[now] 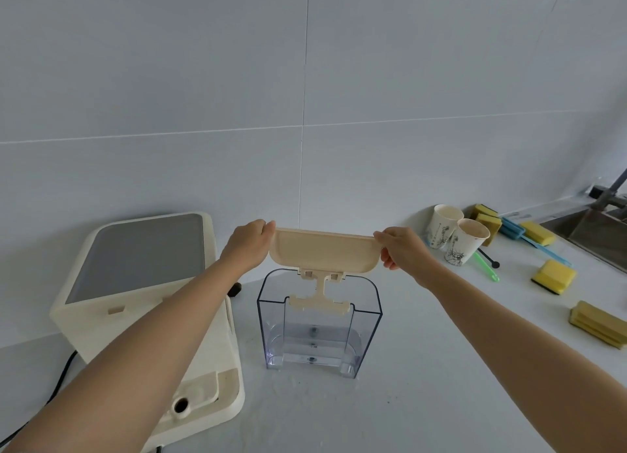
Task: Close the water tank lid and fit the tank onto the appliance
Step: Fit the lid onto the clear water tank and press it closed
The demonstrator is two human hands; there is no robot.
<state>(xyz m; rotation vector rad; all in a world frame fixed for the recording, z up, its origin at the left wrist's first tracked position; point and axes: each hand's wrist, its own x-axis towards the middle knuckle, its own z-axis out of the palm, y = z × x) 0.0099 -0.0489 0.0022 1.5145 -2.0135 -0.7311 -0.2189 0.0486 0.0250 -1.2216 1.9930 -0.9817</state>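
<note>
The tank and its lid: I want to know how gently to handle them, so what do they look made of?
Tank: clear, glossy hard plastic by the look; the counter shows through its walls. Lid: opaque cream plastic, matte, with moulded hinge tabs.

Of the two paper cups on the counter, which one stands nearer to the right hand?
The front paper cup, the one nearer the camera, is nearer to the right hand. The other cup stands behind it, towards the wall.
</note>
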